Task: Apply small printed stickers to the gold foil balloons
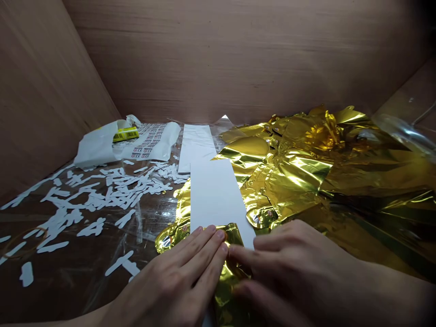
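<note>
A gold foil piece (227,290) lies folded over a long white card strip (214,195) in front of me. My left hand (180,272) rests flat on the foil, fingers stretched out. Against the same foil, just right of the left fingertips, is my right hand (289,268); its index finger points left and its thumb is blurred low down. Whether the right fingers pinch the foil is hidden. Part of the gold foil sticks out left of the card, with a shiny round patch on it.
Many gold foil sheets (296,177) are heaped at the right. Small white paper strips (112,186) scatter over the left side, near a white packet (97,145) and a sheet of printed labels (150,143). A second white card (197,141) lies behind. Wooden panels (238,59) enclose the table.
</note>
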